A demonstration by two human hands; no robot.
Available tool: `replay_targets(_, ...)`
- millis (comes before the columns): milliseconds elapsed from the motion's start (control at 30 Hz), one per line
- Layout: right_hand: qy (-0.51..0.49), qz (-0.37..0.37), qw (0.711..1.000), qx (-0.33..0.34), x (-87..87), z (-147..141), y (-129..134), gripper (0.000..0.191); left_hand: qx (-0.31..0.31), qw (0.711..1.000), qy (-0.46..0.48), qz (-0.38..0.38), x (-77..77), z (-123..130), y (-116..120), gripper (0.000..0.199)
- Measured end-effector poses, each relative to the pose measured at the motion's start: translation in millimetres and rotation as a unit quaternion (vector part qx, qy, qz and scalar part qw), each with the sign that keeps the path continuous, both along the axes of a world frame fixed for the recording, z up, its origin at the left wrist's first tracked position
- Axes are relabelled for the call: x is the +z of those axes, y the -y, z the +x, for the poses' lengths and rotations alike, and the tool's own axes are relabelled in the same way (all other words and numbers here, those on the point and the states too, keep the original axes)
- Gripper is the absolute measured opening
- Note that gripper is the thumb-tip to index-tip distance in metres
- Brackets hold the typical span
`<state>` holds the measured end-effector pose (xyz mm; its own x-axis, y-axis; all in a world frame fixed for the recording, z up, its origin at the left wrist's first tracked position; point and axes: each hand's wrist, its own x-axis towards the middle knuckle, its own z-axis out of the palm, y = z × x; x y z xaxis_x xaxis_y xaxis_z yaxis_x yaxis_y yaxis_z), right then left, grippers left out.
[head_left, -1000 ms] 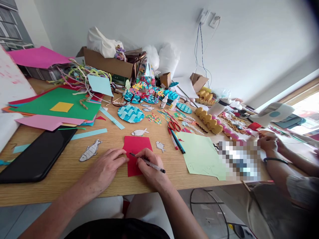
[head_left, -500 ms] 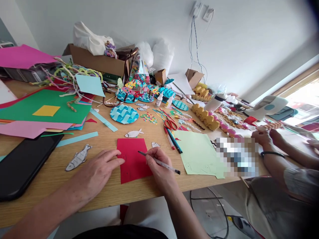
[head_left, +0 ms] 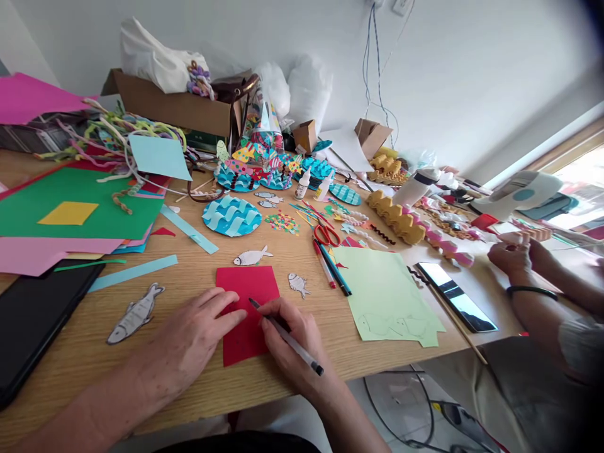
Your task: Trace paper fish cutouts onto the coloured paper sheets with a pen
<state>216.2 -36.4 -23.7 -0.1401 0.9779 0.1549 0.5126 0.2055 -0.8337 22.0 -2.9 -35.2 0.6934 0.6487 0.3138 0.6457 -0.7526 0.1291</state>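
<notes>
My right hand (head_left: 295, 340) is closed round a pen (head_left: 295, 348) with a clear barrel, its tip over a sheet of red paper (head_left: 255, 283). On the paper's left edge rest the fingers of my left hand (head_left: 198, 333), stretched out and slightly apart. Part of the red sheet is hidden under both hands. A grey paper fish cutout (head_left: 135, 314) lies left of my left hand. Above the sheet is another fish cutout (head_left: 253, 256), and a small striped one (head_left: 299, 285) lies to its right.
Light green paper (head_left: 382, 289) with pencilled fish outlines lies to the right, beside red scissors (head_left: 327, 234) and pens. A phone (head_left: 457, 296) lies farther right, near another person's hands (head_left: 514, 255). Coloured sheets (head_left: 117, 220) and a black tablet-like slab (head_left: 47, 321) occupy the left.
My right hand and the pen have moved left and down over the red paper, uncovering the small striped fish. The view has shifted slightly. My left hand stays on the sheet.
</notes>
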Motion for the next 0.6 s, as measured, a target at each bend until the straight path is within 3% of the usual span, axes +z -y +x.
replay_targets(200,0.03,0.024,0.999,0.032,-0.6,0.2,0.8,0.014,0.027,1.0,0.009,-0.003,-8.8,-3.1,1.3,0.052)
replay_targets(367,0.029,0.024,0.999,-0.001,5.2,5.1,-5.4,0.015,0.025,1.0,0.01,-0.004,-10.9,-6.6,-0.9,0.048)
replay_targets(600,0.006,0.0,1.0,0.003,8.9,1.5,-3.6,0.012,0.045,0.998,0.025,-0.02,-18.0,-6.9,2.7,0.056)
